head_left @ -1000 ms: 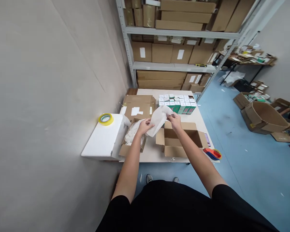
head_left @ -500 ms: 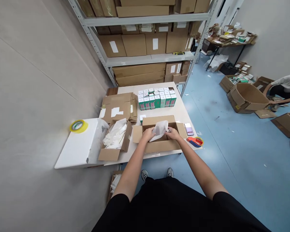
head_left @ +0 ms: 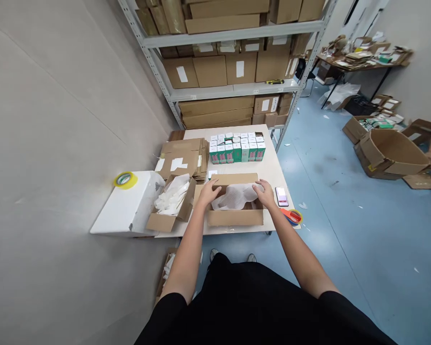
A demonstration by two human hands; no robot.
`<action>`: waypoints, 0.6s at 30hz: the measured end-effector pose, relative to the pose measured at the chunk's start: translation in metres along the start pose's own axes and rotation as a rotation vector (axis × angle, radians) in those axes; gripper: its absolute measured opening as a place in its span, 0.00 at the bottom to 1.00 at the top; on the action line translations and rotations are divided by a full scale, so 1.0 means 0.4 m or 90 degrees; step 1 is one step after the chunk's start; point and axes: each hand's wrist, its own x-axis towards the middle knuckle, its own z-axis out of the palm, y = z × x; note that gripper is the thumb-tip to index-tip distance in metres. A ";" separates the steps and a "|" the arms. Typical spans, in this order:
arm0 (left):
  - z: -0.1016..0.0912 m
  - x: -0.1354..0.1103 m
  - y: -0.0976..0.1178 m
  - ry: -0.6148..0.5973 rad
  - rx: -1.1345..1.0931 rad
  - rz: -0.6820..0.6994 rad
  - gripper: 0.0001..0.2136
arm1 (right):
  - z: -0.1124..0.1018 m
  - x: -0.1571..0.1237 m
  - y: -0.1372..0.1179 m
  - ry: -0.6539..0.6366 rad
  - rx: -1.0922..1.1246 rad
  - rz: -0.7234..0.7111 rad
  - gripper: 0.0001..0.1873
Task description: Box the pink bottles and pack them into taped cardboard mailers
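An open cardboard box [head_left: 234, 218] sits at the table's near edge with white padding [head_left: 236, 197] lying inside it. My left hand [head_left: 210, 191] rests on the box's left flap, fingers spread over it. My right hand [head_left: 266, 191] lies on the right flap, fingers flat and apart. Neither hand holds the padding. Left of it, a smaller open box [head_left: 164, 221] holds several more white padding sheets [head_left: 172, 195].
Green-and-white product boxes [head_left: 237, 146] stand in rows at the table's far side, beside a stack of flat cartons [head_left: 181, 158]. A phone [head_left: 281, 196] and a red tape dispenser [head_left: 292, 216] lie at the right. A yellow tape roll [head_left: 125, 179] sits on a white block [head_left: 125, 211]. Shelving [head_left: 233, 88] stands behind.
The white padding went from held up in both hands down into the box and was let go. Both hands moved out to the side flaps.
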 end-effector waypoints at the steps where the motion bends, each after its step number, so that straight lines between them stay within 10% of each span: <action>1: -0.019 0.003 -0.002 0.012 -0.005 -0.005 0.24 | 0.000 0.008 -0.007 0.005 -0.011 -0.009 0.27; 10: -0.129 0.143 -0.145 0.003 -0.056 -0.070 0.28 | 0.105 0.124 -0.136 -0.011 0.161 -0.026 0.28; 18: -0.078 0.330 -0.318 -0.073 -0.166 -0.137 0.29 | 0.417 0.302 -0.239 -0.194 0.336 0.221 0.31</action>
